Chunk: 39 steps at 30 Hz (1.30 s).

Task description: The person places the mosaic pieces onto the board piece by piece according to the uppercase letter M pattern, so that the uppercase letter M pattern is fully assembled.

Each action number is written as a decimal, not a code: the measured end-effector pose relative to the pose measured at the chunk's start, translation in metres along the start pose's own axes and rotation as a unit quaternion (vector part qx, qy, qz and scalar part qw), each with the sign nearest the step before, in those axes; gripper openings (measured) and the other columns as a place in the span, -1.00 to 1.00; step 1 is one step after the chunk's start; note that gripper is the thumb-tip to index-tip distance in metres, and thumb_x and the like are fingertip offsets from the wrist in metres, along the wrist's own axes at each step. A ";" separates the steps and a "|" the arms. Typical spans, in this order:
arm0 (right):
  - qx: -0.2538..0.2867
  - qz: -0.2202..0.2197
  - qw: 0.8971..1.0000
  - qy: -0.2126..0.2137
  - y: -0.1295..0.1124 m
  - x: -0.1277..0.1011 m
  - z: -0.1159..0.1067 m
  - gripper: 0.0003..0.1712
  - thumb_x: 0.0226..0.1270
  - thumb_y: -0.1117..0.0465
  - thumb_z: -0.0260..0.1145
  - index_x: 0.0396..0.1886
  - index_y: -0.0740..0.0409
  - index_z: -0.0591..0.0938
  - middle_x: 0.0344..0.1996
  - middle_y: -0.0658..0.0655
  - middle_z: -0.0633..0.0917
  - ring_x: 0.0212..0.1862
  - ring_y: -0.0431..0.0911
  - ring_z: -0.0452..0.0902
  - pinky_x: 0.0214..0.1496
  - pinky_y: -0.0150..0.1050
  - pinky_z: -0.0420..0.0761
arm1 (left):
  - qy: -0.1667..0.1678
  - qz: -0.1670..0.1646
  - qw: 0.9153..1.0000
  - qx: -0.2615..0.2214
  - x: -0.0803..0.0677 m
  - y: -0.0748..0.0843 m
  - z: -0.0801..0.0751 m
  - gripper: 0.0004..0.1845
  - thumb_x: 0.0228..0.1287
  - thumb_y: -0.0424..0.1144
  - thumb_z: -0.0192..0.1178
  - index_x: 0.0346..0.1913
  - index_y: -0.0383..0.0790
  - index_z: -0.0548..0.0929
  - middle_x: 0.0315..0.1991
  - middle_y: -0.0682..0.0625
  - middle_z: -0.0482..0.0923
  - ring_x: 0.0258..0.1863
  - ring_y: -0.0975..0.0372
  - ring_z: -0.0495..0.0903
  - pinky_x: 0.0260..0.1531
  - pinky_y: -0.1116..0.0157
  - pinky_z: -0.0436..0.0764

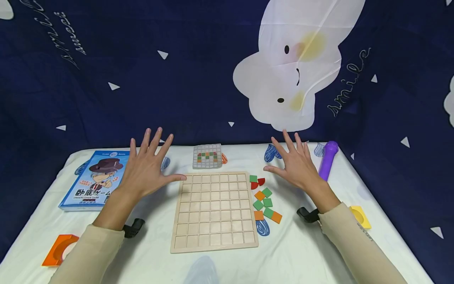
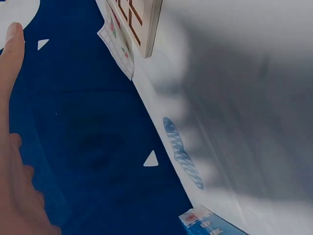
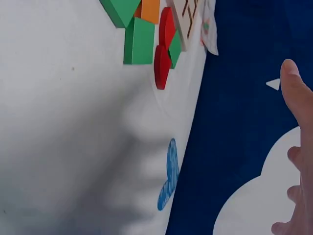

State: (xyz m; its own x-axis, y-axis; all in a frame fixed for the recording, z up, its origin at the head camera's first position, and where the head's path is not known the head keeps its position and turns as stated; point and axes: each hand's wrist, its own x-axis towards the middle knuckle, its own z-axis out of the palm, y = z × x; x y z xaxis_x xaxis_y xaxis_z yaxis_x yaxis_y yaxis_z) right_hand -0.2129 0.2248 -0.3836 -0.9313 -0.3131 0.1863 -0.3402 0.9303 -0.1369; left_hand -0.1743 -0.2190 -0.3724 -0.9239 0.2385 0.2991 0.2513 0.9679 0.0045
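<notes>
My left hand (image 1: 147,169) hovers with its fingers spread between the blue game box and the wooden grid board (image 1: 216,213), thumb tip overlapping the board's upper left corner in the head view. Spread the same way, my right hand (image 1: 296,165) is raised above the table on the right and holds nothing. Beside the board's right edge lie several loose pieces: green squares (image 1: 267,202), orange squares (image 1: 260,195) and red quarter-round pieces (image 1: 254,185). Behind the board lies a small pattern card (image 1: 207,156) printed with a grid and coloured shapes.
The blue game box (image 1: 95,181) lies at the left, with an orange block (image 1: 56,252) nearer the front. On the right are a purple stick (image 1: 328,159) and a yellow block (image 1: 361,217), partly behind my sleeve. A dark blue curtain (image 1: 142,98) hangs behind the table.
</notes>
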 end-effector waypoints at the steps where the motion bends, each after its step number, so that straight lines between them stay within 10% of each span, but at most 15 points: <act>1: 0.004 0.000 1.000 -0.004 -0.001 0.000 0.001 0.16 0.17 -0.52 0.29 0.66 -0.27 0.06 0.70 0.15 -0.15 0.67 0.41 -0.29 0.57 0.56 -0.11 | -0.002 0.001 1.000 -0.001 -0.001 0.000 0.000 0.38 -0.17 0.66 0.24 0.66 0.08 -0.05 0.71 -0.15 -0.19 0.70 -0.16 -0.25 0.53 -0.46 -0.14; 10: 0.056 -0.024 0.998 -0.028 -0.010 -0.006 0.014 0.04 0.25 -0.41 0.32 0.63 -0.22 0.17 0.67 0.20 0.06 0.65 0.33 -0.04 0.57 0.49 0.08 | -0.055 0.022 0.997 -0.054 -0.012 0.005 0.009 0.39 -0.14 0.66 0.24 0.67 0.11 -0.14 0.72 -0.06 -0.31 0.70 -0.13 -0.27 0.55 -0.43 -0.14; 23: 0.203 -0.022 0.978 -0.042 -0.010 -0.013 0.041 -0.27 0.22 -0.17 0.49 0.38 -0.16 0.57 0.24 0.07 0.71 0.24 0.05 0.64 0.32 0.12 0.60 | -0.204 0.058 0.965 -0.155 -0.041 0.011 0.029 0.42 -0.23 0.59 0.38 0.66 0.05 -0.02 0.71 -0.07 -0.18 0.67 -0.22 -0.16 0.52 -0.46 -0.10; 39: 0.222 -0.029 0.972 -0.076 -0.009 -0.010 0.055 -0.71 0.13 0.08 0.60 -0.12 -0.07 0.81 -0.09 -0.05 0.83 0.07 -0.05 0.69 0.28 0.03 0.62 | -0.262 0.083 0.940 -0.205 -0.056 0.011 0.034 0.41 -0.34 0.53 0.47 0.62 -0.04 0.16 0.69 -0.13 -0.05 0.65 -0.24 -0.08 0.44 -0.54 -0.07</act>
State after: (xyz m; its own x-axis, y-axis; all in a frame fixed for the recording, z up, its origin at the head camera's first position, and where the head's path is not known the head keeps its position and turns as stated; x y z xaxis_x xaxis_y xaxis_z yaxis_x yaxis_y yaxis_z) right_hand -0.2082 0.2092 -0.4379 -0.9061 -0.4181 0.0648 -0.3834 0.7466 -0.5438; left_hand -0.1297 -0.2190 -0.4217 -0.8506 0.4935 -0.1815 0.3954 0.8279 0.3978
